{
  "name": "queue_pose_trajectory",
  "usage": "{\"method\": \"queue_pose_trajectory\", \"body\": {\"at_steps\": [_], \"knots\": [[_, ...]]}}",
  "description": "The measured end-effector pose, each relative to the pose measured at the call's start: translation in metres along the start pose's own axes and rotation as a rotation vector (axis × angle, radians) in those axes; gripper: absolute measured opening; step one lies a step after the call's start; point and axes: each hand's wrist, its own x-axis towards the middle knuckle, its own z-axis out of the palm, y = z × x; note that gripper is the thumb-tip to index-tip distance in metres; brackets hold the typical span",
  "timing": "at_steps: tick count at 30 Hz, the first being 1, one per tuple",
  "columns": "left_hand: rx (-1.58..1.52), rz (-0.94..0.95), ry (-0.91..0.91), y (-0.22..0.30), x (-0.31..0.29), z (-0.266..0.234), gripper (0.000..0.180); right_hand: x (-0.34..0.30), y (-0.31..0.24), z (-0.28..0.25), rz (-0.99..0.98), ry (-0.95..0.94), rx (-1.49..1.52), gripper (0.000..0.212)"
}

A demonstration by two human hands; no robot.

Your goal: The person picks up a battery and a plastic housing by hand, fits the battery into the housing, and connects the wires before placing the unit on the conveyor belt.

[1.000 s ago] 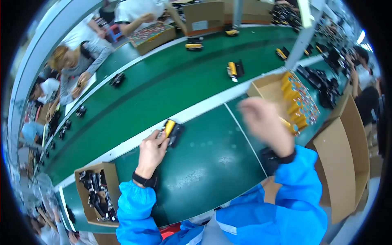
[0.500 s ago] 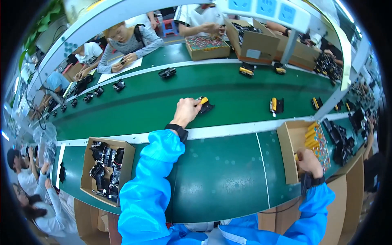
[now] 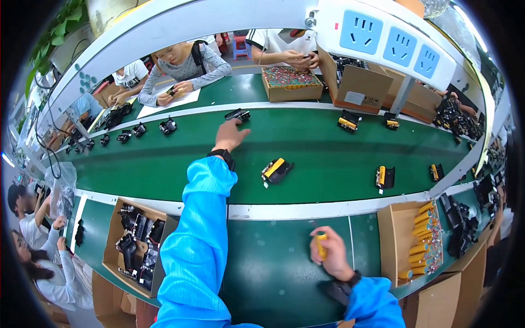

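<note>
So the black holder (image 3: 237, 115) sits on the far side of the green belt (image 3: 164, 164), just past my left hand (image 3: 229, 135). My arm's stretched way out across the belt, fingers loosely spread and not closed on anything; the fingertips look to be right at the near edge of that holder, though I honestly can't tell if they're touching it. My right hand (image 3: 327, 252) is tucked in close to me over the near green table (image 3: 273, 273), curled around a small yellow cylinder cell (image 3: 321, 245).

Step-wise I'd call this the reach: cell ready in one hand, empty holder not picked up by the other. Next bit needs the left fingers to close over the holder's sides cleanly.

Closer in than my left hand, off to its right, there's another black holder with a yellow cell already in it (image 3: 276, 170), and more loaded ones (image 3: 384, 177) lie farther right down the belt. Right of my right hand is the cardboard box of yellow cells (image 3: 424, 240); below my left arm, near me, the box of black holders (image 3: 136, 246). Other people work across the belt.
</note>
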Motion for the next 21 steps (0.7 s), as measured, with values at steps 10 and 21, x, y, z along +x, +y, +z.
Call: {"method": "queue_pose_trajectory", "body": {"at_steps": [10,21], "knots": [[0.243,-0.332,0.063,-0.020,0.053,0.044,0.056,0.021,0.024,-0.002,-0.228,0.042,-0.600,0.024],[-0.314,0.085,-0.347,0.010,-0.013,-0.042,0.054,0.026,0.014,0.000,-0.155,0.081,-0.441,0.023]]}}
